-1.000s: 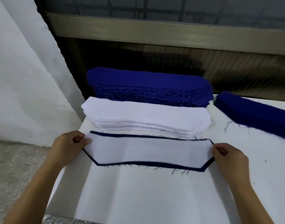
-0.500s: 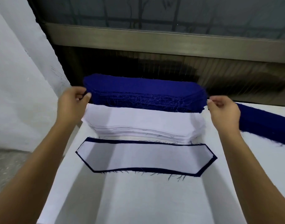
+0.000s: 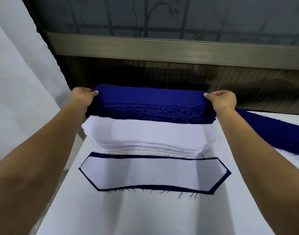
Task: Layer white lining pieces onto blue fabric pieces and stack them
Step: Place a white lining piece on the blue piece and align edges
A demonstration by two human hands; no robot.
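Observation:
A thick stack of blue fabric pieces (image 3: 150,107) lies at the back of the white table (image 3: 145,214). My left hand (image 3: 82,96) pinches the left end of its top blue piece (image 3: 150,96), and my right hand (image 3: 222,100) pinches the right end. In front of that stack sits a pile of white lining pieces (image 3: 148,134). Nearer to me lies a finished pair: a white lining (image 3: 150,172) laid flat on a blue piece, whose dark edge shows all around it.
A second pile of blue pieces (image 3: 270,131) stretches along the table's right side. A dark wall with a metal rail (image 3: 162,48) stands right behind the stacks. The table's left edge drops off beside a white sheet (image 3: 18,99).
Both hands let go of the layered pair, reached back over the white pile, and now pinch the two ends of the top blue piece.

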